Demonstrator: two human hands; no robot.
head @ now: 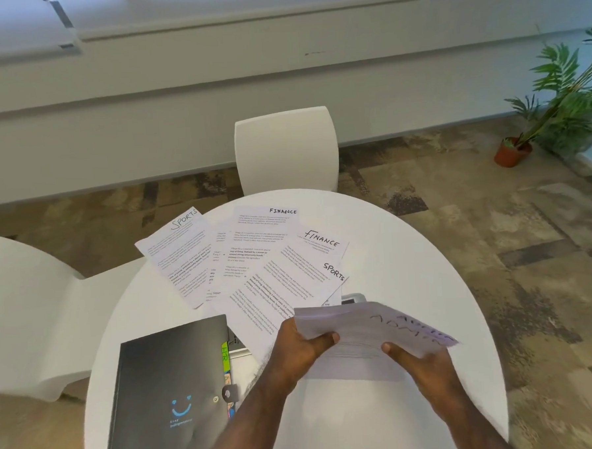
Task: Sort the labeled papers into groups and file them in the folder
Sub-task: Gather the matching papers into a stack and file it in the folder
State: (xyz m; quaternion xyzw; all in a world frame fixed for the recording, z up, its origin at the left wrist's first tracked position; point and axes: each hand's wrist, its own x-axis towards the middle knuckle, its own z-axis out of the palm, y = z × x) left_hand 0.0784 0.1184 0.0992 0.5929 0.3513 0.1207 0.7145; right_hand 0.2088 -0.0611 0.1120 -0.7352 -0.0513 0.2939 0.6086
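Both hands hold a small stack of papers [368,327] marked ADMIN, lifted slightly above the round white table [409,252]. My left hand [301,347] grips the stack's left edge and my right hand [422,362] grips its near right corner. Several labeled sheets lie fanned out beyond: a SPORTS sheet [179,254] at the left, two FINANCE sheets [270,222] [316,250] further back, and another SPORTS sheet [291,289] nearest the hands. A black folder [166,396] with a blue smiley lies shut at the near left, coloured tabs showing at its right edge.
A white chair [285,149] stands behind the table and another white chair [28,307] at the left. A potted plant [556,107] stands on the floor at the far right. A small grey object [351,298] peeks out under the papers.
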